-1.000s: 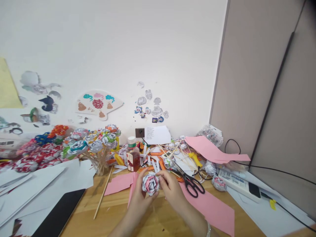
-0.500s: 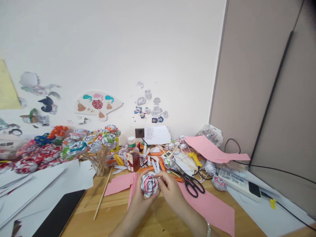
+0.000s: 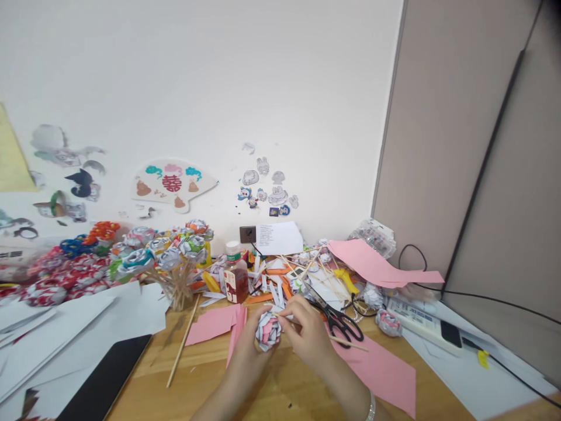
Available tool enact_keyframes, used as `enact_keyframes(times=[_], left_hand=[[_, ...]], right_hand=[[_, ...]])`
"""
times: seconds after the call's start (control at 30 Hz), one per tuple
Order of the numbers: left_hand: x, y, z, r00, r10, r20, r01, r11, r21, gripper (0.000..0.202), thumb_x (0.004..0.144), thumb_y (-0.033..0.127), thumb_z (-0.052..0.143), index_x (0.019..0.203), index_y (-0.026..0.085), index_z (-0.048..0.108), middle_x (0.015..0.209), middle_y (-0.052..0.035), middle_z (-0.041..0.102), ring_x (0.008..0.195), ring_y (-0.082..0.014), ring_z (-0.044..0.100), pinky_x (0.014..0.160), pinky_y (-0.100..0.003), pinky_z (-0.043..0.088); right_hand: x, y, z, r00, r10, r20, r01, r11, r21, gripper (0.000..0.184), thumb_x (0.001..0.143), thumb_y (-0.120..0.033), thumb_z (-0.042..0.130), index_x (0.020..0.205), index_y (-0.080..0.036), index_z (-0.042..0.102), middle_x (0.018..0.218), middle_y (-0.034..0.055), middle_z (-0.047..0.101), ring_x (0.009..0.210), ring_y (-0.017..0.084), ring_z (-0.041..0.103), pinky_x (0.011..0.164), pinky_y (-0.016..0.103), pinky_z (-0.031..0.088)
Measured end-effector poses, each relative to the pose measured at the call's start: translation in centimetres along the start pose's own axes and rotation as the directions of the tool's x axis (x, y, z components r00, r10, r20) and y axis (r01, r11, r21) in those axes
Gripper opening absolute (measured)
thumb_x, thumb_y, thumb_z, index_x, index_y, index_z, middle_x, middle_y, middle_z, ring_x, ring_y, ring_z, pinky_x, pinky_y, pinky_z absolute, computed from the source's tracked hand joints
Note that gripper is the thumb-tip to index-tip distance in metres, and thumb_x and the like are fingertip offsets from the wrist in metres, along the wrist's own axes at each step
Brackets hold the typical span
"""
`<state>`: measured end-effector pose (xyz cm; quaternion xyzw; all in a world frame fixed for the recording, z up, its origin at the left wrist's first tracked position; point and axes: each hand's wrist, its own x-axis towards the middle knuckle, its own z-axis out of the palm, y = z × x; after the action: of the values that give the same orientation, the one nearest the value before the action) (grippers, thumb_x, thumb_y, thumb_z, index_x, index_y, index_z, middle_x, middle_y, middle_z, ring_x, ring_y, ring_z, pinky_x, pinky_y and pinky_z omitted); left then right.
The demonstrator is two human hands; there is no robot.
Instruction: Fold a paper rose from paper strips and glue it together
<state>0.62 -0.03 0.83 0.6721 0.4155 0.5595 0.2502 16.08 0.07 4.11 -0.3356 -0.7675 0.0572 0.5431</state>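
Note:
My left hand (image 3: 252, 339) is closed around a paper flower (image 3: 268, 332), a rose-like bundle of white-grey petals with pink folds inside. The thumb and fingers of my right hand (image 3: 304, 328) pinch together at the flower's right edge; exactly which part they grip is too small to tell. A thin wooden stick (image 3: 353, 344) pokes out to the right from behind my right wrist, and its other end is hidden. Close to my left hand lie cut pink paper pieces (image 3: 214, 325). Black-handled scissors (image 3: 339, 324) rest just right of my right hand.
Behind stands a bottle (image 3: 235, 278) with red contents. Paper flowers on sticks (image 3: 175, 257) crowd the left, near a black tablet-like slab (image 3: 107, 380). A wooden stick (image 3: 183, 342) lies left of centre. Pink sheets (image 3: 385, 374) and a power strip (image 3: 427, 327) lie right.
The flower has turned in my hands and shifted slightly right. A wooden stick now shows to the right of my right hand. My right hand has moved slightly right and up.

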Motion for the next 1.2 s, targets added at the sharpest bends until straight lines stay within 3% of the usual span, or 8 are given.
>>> enact_keyframes(times=[0.2, 0.53, 0.7, 0.87, 1.07, 1.2], left_hand=[[0.0, 0.0, -0.1, 0.998, 0.045, 0.052, -0.048, 0.998, 0.043, 0.039, 0.072, 0.016, 0.063, 0.111, 0.018, 0.059, 0.108, -0.0120, 0.067, 0.100, -0.0260, 0.063, 0.087, -0.041, 0.051], [-0.1, -0.2, -0.2, 0.996, 0.050, 0.070, -0.058, 0.992, 0.115, 0.045, 0.069, 0.012, 0.060, 0.114, 0.019, 0.059, 0.111, -0.0123, 0.067, 0.102, -0.0263, 0.064, 0.087, -0.040, 0.052], [-0.1, 0.1, -0.2, 0.992, 0.029, 0.121, -0.045, 0.991, 0.129, 0.046, 0.070, 0.012, 0.057, 0.116, 0.019, 0.057, 0.112, -0.0115, 0.067, 0.102, -0.0252, 0.063, 0.087, -0.039, 0.051], [-0.2, -0.4, -0.1, 0.992, 0.012, 0.123, -0.029, 0.990, 0.138, 0.043, 0.072, 0.012, 0.057, 0.115, 0.018, 0.056, 0.115, -0.0120, 0.064, 0.105, -0.0253, 0.061, 0.089, -0.039, 0.049], [-0.2, -1.1, -0.1, 0.995, 0.014, 0.097, -0.028, 0.989, 0.143, 0.045, 0.071, 0.010, 0.057, 0.115, 0.019, 0.056, 0.114, -0.0114, 0.065, 0.105, -0.0257, 0.062, 0.088, -0.039, 0.050], [-0.2, -1.0, -0.1, 0.995, 0.041, 0.088, -0.054, 0.988, 0.143, 0.044, 0.072, 0.011, 0.057, 0.116, 0.019, 0.055, 0.115, -0.0122, 0.065, 0.106, -0.0258, 0.062, 0.089, -0.039, 0.050]], right_hand=[[0.2, 0.3, -0.4, 0.998, 0.022, 0.055, -0.021, 1.000, -0.011, 0.020, 0.090, -0.028, 0.052, 0.073, -0.019, 0.058, 0.076, 0.0016, 0.058, 0.070, 0.015, 0.057, 0.063, 0.024, 0.042], [0.4, 0.3, -0.5, 0.994, 0.064, 0.088, -0.059, 0.996, -0.065, 0.028, 0.090, -0.037, 0.053, 0.069, -0.019, 0.057, 0.068, -0.0004, 0.060, 0.061, 0.013, 0.056, 0.056, 0.022, 0.038], [0.3, 0.4, -0.7, 0.991, -0.109, 0.079, 0.124, 0.966, -0.225, 0.029, 0.095, -0.034, 0.043, 0.080, -0.020, 0.062, 0.067, -0.0002, 0.059, 0.058, 0.012, 0.053, 0.054, 0.022, 0.034], [0.5, 0.3, -1.1, 0.930, -0.331, 0.161, 0.368, 0.847, -0.384, 0.038, 0.098, -0.021, 0.032, 0.079, -0.021, 0.065, 0.061, -0.0011, 0.054, 0.050, 0.011, 0.044, 0.050, 0.024, 0.027], [0.5, 0.6, -1.1, 0.922, -0.343, 0.179, 0.386, 0.843, -0.374, 0.034, 0.097, -0.025, 0.039, 0.077, -0.020, 0.065, 0.066, -0.0006, 0.057, 0.053, 0.010, 0.046, 0.050, 0.023, 0.027], [0.4, 0.6, -0.9, 0.921, -0.356, 0.160, 0.389, 0.800, -0.458, 0.031, 0.095, -0.017, 0.038, 0.078, -0.021, 0.064, 0.063, -0.0015, 0.054, 0.050, 0.010, 0.043, 0.049, 0.024, 0.025]])
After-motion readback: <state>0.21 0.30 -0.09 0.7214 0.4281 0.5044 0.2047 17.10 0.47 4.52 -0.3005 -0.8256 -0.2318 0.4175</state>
